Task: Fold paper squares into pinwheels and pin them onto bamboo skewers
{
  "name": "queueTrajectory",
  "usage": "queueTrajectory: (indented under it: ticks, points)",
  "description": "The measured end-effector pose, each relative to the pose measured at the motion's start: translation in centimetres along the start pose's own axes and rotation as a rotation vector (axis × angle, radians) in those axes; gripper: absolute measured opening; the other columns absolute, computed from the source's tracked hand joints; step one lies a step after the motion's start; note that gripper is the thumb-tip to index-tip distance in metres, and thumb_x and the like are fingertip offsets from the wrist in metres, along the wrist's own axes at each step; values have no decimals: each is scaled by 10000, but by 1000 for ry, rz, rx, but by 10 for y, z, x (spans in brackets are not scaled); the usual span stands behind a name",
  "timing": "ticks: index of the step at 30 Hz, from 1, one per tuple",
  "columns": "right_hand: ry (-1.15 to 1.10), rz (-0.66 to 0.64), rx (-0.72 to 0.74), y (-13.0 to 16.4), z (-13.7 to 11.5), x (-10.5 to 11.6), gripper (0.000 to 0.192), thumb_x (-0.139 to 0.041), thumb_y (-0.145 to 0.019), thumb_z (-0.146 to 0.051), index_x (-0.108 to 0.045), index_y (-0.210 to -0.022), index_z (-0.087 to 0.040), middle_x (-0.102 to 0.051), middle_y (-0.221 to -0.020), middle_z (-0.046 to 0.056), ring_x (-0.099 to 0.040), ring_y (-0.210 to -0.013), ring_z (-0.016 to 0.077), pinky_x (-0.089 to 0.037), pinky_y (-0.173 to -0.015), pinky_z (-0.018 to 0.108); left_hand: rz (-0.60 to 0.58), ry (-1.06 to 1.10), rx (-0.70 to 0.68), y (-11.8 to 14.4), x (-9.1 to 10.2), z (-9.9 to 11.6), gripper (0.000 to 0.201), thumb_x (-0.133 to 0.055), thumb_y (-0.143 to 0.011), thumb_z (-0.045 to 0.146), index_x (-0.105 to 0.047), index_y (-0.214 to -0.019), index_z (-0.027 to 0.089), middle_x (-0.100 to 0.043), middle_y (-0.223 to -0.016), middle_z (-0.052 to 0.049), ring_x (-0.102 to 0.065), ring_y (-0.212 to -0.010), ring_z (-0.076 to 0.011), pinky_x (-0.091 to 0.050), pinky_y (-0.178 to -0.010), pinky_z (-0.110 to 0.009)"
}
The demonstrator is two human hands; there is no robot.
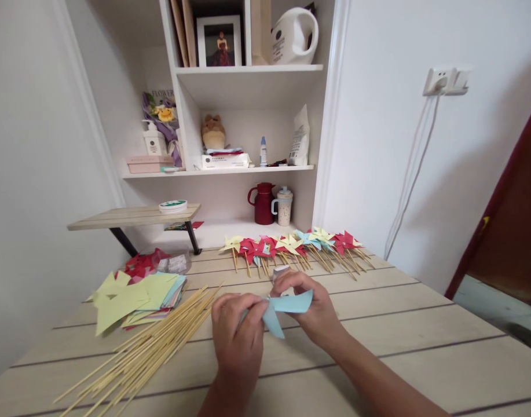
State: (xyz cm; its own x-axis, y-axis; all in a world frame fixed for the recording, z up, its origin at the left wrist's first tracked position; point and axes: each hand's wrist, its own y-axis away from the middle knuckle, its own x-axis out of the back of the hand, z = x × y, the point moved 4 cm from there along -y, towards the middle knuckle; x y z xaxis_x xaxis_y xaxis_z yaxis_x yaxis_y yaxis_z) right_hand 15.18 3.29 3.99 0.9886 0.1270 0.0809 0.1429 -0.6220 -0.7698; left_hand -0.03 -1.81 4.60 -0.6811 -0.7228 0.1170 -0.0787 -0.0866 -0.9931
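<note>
A light blue paper pinwheel [274, 319] is held between my two hands above the table, its blades partly folded inward. My left hand [239, 330] pinches it at the left, thumb and fingertips near its middle. On the right side my right hand [311, 307] is curled round the paper, fingers bent over the top and closed on a blade. The pinwheel's far side is hidden behind my fingers. Just behind my right hand sits a small whitish object [281, 271], mostly covered. Finished pinwheels on sticks [291, 246], in red, yellow and blue, lie in a row beyond.
A bundle of thin wooden sticks [161, 347] lies left of my hands. Behind it are stacked paper sheets [150, 292], red paper shapes [141, 265] and a clear plastic box [174, 263]. A small raised wooden stand [113, 218] occupies the back left, before white shelves [248, 69].
</note>
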Motion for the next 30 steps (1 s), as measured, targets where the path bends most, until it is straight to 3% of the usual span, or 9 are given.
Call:
queueTrajectory:
  ticks: [6,15,23,30]
  points:
    - [89,-55,137,-2,-11,0,68,-664,-857,-204,-703,-853,-261,-684,-793,30,-632,-780,205,-507,-760,393,-8,-21,-12,-1,2,2,267,-602,-826,6,-680,-929,239,-699,-870,-7,-633,-797,-149,-470,-830,-360]
    - [185,-68,193,-1,-19,0,161,-623,-859,-111,-689,-872,-258,-666,-809,35,-614,-790,202,-495,-758,387,-53,40,-15,-3,1,1,242,-568,-861,25,-664,-952,228,-701,-886,-23,-625,-812,-151,-463,-822,-349]
    - [249,-51,248,-1,-14,0,174,-655,-831,-76,-680,-888,-238,-663,-819,33,-611,-799,200,-496,-794,392,-87,89,28,0,-2,-1,96,-577,-887,144,-655,-902,196,-677,-844,-42,-611,-782,-166,-452,-812,-357]
    - [325,61,297,-3,-14,6,184,-644,-839,-78,-671,-901,-249,-682,-813,29,-616,-821,210,-494,-782,384,-102,0,-35,6,-7,1,348,-587,-843,45,-653,-1149,196,-638,-975,-79,-594,-874,-180,-444,-855,-370]
